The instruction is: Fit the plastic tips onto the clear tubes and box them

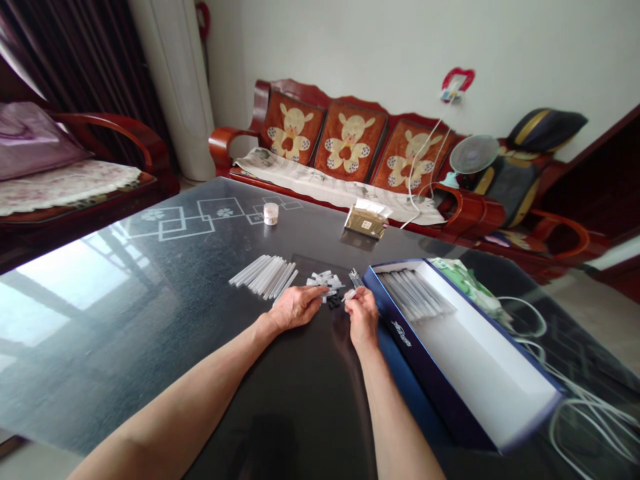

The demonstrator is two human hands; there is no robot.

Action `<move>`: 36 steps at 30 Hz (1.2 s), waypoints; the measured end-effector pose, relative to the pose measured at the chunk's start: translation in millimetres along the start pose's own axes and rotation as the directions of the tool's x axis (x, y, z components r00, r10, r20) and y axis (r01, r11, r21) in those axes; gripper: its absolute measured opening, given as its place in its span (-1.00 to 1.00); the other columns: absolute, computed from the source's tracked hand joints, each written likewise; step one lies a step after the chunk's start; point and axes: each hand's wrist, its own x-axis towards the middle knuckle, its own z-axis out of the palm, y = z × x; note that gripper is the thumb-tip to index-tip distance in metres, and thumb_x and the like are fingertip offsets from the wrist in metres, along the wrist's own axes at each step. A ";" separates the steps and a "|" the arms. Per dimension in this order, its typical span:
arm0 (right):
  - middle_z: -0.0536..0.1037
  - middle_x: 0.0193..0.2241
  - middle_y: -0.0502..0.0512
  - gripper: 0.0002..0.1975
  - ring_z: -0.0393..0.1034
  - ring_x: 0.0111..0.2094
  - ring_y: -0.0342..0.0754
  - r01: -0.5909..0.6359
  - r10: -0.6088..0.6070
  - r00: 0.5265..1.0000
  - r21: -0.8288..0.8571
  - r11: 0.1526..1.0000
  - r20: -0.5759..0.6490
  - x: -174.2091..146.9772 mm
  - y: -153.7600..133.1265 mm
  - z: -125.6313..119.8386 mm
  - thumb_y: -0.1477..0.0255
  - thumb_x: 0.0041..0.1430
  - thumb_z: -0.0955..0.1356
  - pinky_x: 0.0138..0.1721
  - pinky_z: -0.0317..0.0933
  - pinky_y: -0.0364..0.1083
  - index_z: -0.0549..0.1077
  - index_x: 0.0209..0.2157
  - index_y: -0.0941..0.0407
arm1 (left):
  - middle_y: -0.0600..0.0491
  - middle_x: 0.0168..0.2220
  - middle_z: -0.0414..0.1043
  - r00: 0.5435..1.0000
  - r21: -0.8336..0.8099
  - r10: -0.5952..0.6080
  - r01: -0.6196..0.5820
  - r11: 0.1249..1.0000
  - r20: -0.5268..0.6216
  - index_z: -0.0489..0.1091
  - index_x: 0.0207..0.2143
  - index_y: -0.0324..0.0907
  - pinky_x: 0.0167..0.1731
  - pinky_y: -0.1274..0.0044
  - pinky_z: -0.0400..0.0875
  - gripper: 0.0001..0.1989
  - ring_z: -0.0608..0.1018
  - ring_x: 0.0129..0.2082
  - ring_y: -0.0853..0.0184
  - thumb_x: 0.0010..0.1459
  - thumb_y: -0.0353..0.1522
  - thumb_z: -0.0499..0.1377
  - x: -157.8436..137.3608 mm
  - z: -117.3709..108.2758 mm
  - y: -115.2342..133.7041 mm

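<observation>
My left hand (297,307) reaches over a pile of small white plastic pieces (326,279), its index finger stretched out to touch the pile and its other fingers partly curled. My right hand (363,315) pinches a small white plastic piece (349,295) between thumb and fingertips. Between the hands lie several small black pieces (334,302). Thin metallic rods (355,277) lie just beyond my right hand, partly hidden by it. To the left of my left hand, several translucent white tubes (264,275) lie side by side on the dark table (165,313).
A blue box with a white inside (467,363) stands at right, holding several clear-wrapped thin items (414,293). Beyond it are a green and white bag (467,283) and white cables (575,393). A small round tub (271,214) and a tissue pack (367,221) stand farther back.
</observation>
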 end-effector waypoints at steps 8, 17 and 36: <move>0.48 -0.46 -0.05 -0.72 0.38 -0.48 -0.17 -0.176 0.158 0.982 0.194 0.965 0.103 -3.4 -7.0 4.0 0.35 -0.14 0.39 -0.48 0.25 -0.18 0.40 -0.31 0.08 | -0.06 -0.17 0.55 0.997 0.041 0.021 -0.024 0.999 0.073 0.37 0.02 -0.18 -0.23 0.52 0.49 -0.66 0.61 -0.24 0.27 0.22 -0.39 0.02 0.6 0.0 -1.1; 0.55 -0.42 -0.04 -0.71 0.44 -0.44 -0.18 -0.218 0.202 0.976 0.292 0.931 0.084 -2.8 -1.3 1.7 0.35 -0.14 0.46 -0.44 0.32 -0.19 0.44 -0.30 0.08 | -0.06 -0.16 0.55 0.998 0.036 -0.010 0.008 0.999 0.056 0.38 0.01 -0.19 -0.23 0.52 0.49 -0.67 0.61 -0.23 0.28 0.21 -0.41 0.02 1.3 -0.3 0.2; 0.54 -0.43 -0.03 -0.71 0.42 -0.39 -0.12 -0.059 0.073 0.959 -0.062 0.996 0.273 -9.0 11.8 -1.7 0.25 0.02 0.43 -0.30 0.33 -0.13 0.50 -0.21 0.08 | 0.03 -0.46 0.47 0.980 0.158 -0.079 0.051 0.986 0.181 0.42 -0.38 -0.20 -0.42 0.61 0.32 -0.68 0.53 -0.45 0.37 0.32 -0.28 -0.05 4.4 -4.7 4.6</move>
